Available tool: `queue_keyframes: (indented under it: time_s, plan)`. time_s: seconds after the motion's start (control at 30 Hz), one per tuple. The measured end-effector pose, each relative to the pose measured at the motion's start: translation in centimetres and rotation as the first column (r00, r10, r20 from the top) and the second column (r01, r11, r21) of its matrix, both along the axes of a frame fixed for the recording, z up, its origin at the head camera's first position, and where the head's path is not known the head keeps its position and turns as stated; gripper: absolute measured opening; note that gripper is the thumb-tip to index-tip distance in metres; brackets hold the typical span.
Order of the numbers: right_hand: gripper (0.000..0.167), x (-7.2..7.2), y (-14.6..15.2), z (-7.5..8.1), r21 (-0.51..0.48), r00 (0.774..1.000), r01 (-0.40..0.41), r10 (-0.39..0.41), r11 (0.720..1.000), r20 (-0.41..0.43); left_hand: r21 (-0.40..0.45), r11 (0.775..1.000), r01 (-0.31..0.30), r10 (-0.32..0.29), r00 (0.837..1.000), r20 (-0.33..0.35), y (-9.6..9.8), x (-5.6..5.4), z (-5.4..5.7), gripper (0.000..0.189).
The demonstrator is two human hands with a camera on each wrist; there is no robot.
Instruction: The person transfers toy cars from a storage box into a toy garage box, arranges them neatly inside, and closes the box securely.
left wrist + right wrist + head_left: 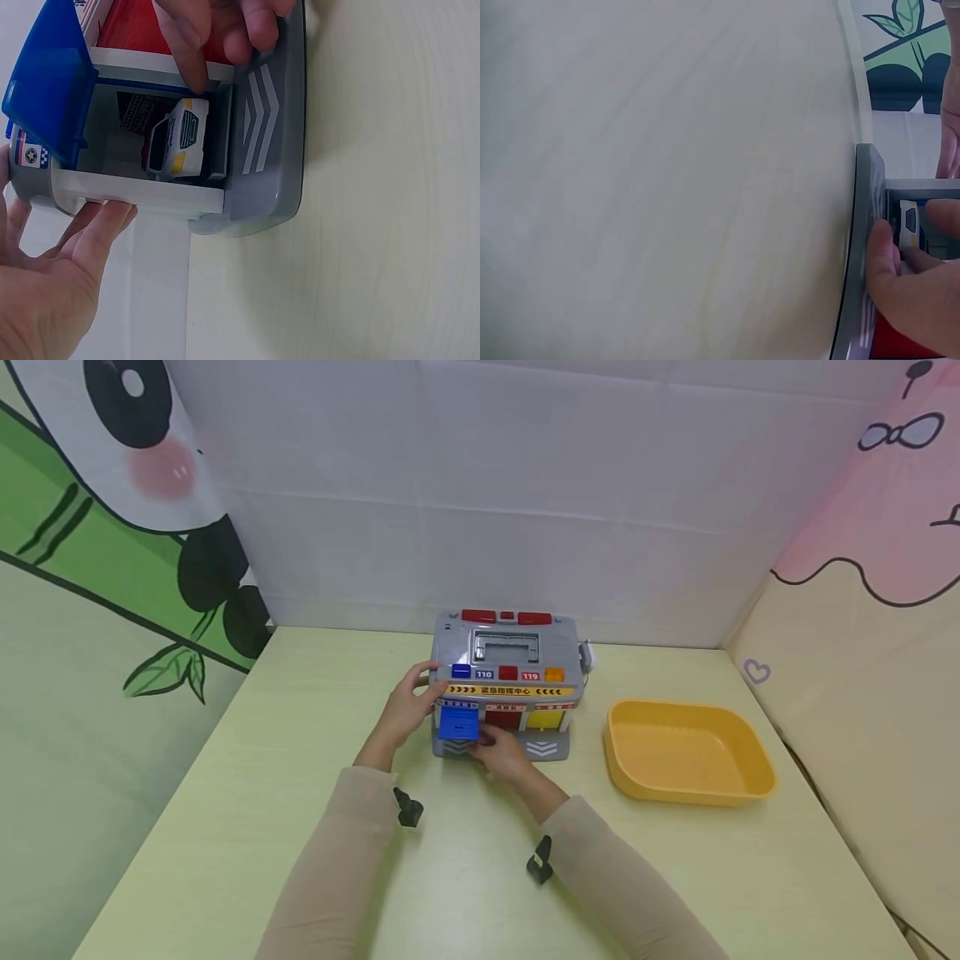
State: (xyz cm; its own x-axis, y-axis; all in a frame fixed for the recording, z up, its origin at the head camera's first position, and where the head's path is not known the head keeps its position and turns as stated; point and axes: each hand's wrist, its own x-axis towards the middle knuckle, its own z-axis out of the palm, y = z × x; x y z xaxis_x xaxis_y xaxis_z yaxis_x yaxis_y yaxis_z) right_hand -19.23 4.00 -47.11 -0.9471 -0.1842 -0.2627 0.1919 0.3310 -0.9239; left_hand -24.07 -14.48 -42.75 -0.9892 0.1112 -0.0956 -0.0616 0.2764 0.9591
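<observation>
A grey toy emergency-station garage [510, 685] stands at the back of the table with its blue door [459, 724] swung up. Inside that bay sits a small white toy car [185, 138] with yellow corners, its front facing the opening. My left hand [408, 703] grips the left side of the garage near the roof edge, as the left wrist view [67, 277] shows. At the bay's opening is my right hand [501, 752]; one extended finger [192, 64] reaches the car's front corner, touching or very near it. Its other fingers rest by the red door.
A yellow plastic tray [690, 797] lies to the right of the garage. The red door [502, 720] and yellow door [545, 720] are down. A white wall cloth [510, 552] hangs close behind the garage.
</observation>
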Motion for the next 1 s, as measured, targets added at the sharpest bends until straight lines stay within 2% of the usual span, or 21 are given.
queue_keyframes:
  time_s: [0.3, 0.47, 0.6, 0.8, 1.0]
  plan:
    - [0.044, 0.4, 0.6, 0.1, -0.041, 1.000, 0.020, -0.019, 0.999, 0.012, 0.009, 1.000, 0.000, 0.000, 1.000, -0.006, -0.1, -0.2, -0.4, 0.051]
    - [0.040, 0.9, 0.8, 0.8, -0.023, 0.998, 0.058, -0.059, 0.998, -0.037, -0.001, 1.000, -0.004, 0.004, 1.000, -0.010, -0.1, -0.3, -0.6, 0.051]
    - [0.037, 1.3, 0.7, 1.2, 0.015, 0.989, 0.108, -0.106, 0.994, -0.107, 0.001, 1.000, -0.003, 0.003, 1.000, -0.016, -0.1, -0.2, -0.6, 0.051]
    - [0.036, 1.9, 0.3, 1.3, 0.101, 0.952, 0.166, -0.132, 0.981, -0.276, -0.004, 1.000, -0.005, 0.005, 1.000, -0.027, -0.1, 0.0, -0.4, 0.051]
    - [0.025, 2.4, 0.3, 1.7, 0.109, 0.895, 0.231, -0.167, 0.967, -0.413, 0.002, 1.000, -0.010, 0.010, 1.000, -0.017, 0.0, 0.0, -0.4, 0.051]
